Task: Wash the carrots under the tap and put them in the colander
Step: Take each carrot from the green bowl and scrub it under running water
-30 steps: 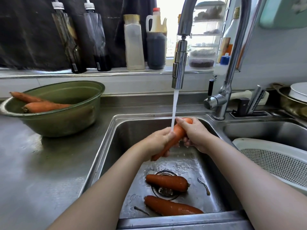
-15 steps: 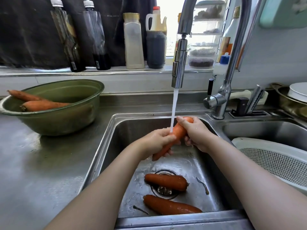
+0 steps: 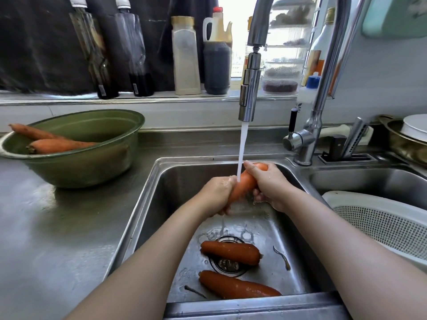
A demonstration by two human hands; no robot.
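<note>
Person, partial view: two hands and two forearms.

1. Left hand [image 3: 217,195]: bare. It is wet, with a gloss and fine droplets along the knuckles and thumb side.
2. Right hand [image 3: 270,185]: bare. The back is matt and the fingers show a wet sheen on the underside. Nails are too small to tell.
3. Left forearm [image 3: 150,257]: bare from the wrist to the near edge of the view. It is smooth and rounded, and the wide lens swells it toward the near left.
4. Right forearm [image 3: 346,245]: bare along all its visible length. It has the same smooth contour and looks broadest at the near right corner.
</note>
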